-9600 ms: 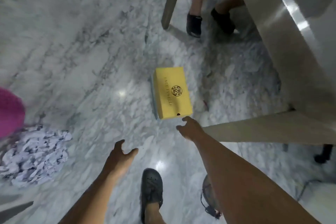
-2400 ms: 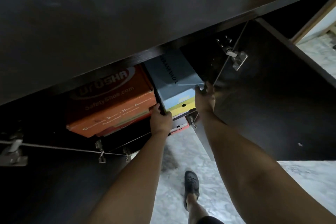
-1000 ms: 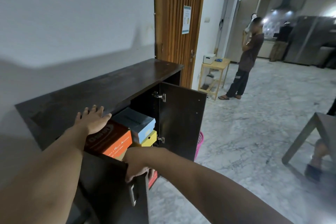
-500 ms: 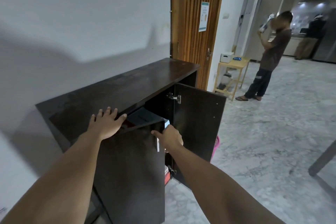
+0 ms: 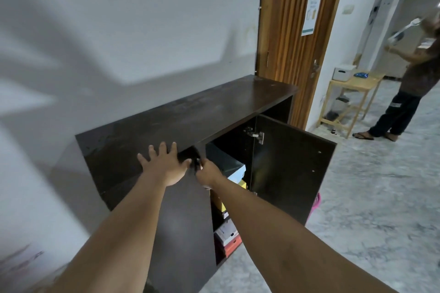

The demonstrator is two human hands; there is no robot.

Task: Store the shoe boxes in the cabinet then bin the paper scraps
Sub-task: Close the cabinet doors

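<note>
A dark wooden cabinet (image 5: 190, 114) stands against the white wall. Its left door (image 5: 181, 226) is nearly closed and its right door (image 5: 290, 173) stands open. My left hand (image 5: 164, 164) lies flat, fingers spread, on the front edge of the cabinet top. My right hand (image 5: 208, 172) grips the top edge of the left door. Through the gap I see stacked shoe boxes: a blue-grey one (image 5: 228, 164) on top, a yellow one (image 5: 241, 184) beneath it, and a white one (image 5: 226, 233) lower down. No paper scraps are in view.
A pink basket (image 5: 314, 204) peeks out behind the open right door. A slatted wooden door (image 5: 292, 38) is beside the cabinet. Further right stand a small wooden side table (image 5: 352, 100) and a person (image 5: 409, 93) on the marble floor.
The left door has swung nearly closed, covering the orange box. My right hand has moved up to that door's top edge; my left hand stays on the cabinet top.
</note>
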